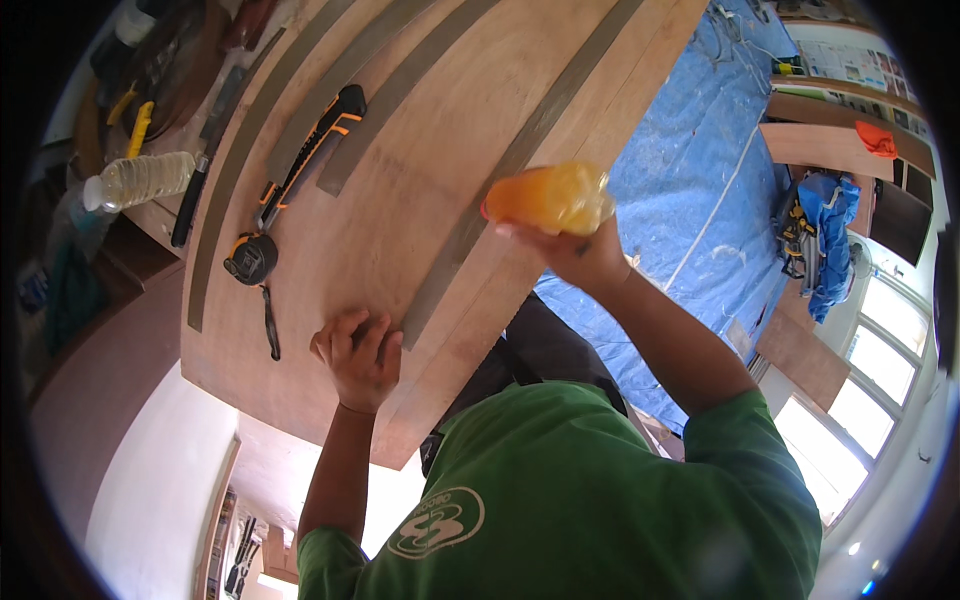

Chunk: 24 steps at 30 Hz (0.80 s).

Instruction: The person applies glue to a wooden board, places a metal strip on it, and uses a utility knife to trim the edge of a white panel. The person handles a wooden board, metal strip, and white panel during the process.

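My right hand is wrapped round a plastic bottle of orange-yellow liquid. The bottle is tilted on its side above the wooden panel, its reddish tip pointing left over a long grey-brown strip. My left hand rests on the panel with bent, slightly spread fingers, beside the near end of that strip, and holds nothing. A black and orange utility knife lies farther left on the panel. Close to it sits a black tape measure with a wrist strap.
Several more grey-brown strips run along the panel. Past its left edge are a clear plastic bottle with a white cap and a black-handled tool. A blue tarp covers the floor at right, with boards beyond.
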Available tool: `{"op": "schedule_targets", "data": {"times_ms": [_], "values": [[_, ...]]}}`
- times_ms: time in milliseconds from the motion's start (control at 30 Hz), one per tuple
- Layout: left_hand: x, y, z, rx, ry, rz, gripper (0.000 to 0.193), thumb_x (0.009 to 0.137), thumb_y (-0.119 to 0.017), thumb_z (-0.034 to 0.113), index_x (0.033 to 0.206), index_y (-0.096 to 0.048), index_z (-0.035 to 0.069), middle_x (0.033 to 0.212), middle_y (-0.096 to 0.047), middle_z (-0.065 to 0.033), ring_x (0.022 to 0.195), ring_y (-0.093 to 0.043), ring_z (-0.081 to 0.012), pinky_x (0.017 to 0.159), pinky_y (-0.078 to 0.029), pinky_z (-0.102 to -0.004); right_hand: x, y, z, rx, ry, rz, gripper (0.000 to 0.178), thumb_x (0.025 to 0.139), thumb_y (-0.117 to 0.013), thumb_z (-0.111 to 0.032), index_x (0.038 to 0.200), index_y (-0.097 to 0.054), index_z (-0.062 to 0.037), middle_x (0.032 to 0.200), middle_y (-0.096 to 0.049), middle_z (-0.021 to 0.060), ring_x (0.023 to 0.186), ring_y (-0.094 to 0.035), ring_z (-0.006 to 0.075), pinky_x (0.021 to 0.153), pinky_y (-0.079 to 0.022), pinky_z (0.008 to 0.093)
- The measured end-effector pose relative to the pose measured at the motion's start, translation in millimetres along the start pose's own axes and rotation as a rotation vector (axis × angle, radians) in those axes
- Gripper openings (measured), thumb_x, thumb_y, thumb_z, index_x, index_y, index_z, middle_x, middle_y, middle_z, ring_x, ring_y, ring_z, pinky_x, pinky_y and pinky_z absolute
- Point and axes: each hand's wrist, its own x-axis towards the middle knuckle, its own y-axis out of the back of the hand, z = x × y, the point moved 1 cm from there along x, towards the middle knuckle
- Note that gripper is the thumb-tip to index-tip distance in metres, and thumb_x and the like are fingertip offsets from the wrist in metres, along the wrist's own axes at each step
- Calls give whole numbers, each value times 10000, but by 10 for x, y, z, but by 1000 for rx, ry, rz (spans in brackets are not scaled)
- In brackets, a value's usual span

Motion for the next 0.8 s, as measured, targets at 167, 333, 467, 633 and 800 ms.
{"op": "schedule_targets", "data": {"times_ms": [167, 333, 467, 633, 800], "values": [[-28, -12, -5, 23, -17, 6, 219, 826, -823, 266, 1033, -796, 197, 1254, -635, -8, 1181, -522, -282, 1012, -348, -475, 358, 386, 219, -63, 41, 37, 399, 869, -873, -33, 1211, -671, 11, 1137, -758, 93, 1060, -722, 168, 943, -575, 308], [1, 6, 16, 1, -40, 22, 217, 828, -824, 252, 1027, -800, 171, 1245, -637, -25, 1184, -517, -288, 1019, -357, -469, 1100, 931, 356, -223, -76, 284, 368, 872, -899, -191, 1137, -743, 10, 1097, -779, 66, 1005, -708, 120, 892, -556, 274], [-2, 15, 26, -12, -28, 17, 209, 837, -825, 261, 1030, -796, 185, 1243, -641, -16, 1182, -519, -281, 1014, -347, -471, 1187, 1008, 266, -286, -89, 310, 372, 869, -897, -217, 1114, -748, 20, 1068, -782, 65, 982, -710, 122, 868, -559, 284], [-13, 10, 21, 2, -38, 25, 212, 833, -828, 258, 1029, -797, 186, 1245, -641, -18, 1183, -518, -280, 1015, -345, -470, 698, 604, 226, -24, 70, 202, 322, 877, -883, -177, 1081, -757, 39, 1003, -791, 62, 913, -720, 111, 794, -571, 289], [-9, 26, 29, -11, -46, 38, 205, 831, -826, 250, 1019, -799, 173, 1215, -652, -11, 1179, -528, -277, 1012, -343, -464, 919, 807, 268, -187, 30, 213, 277, 882, -872, -148, 1067, -761, 26, 1006, -793, 62, 896, -720, 99, 770, -567, 272]]}}
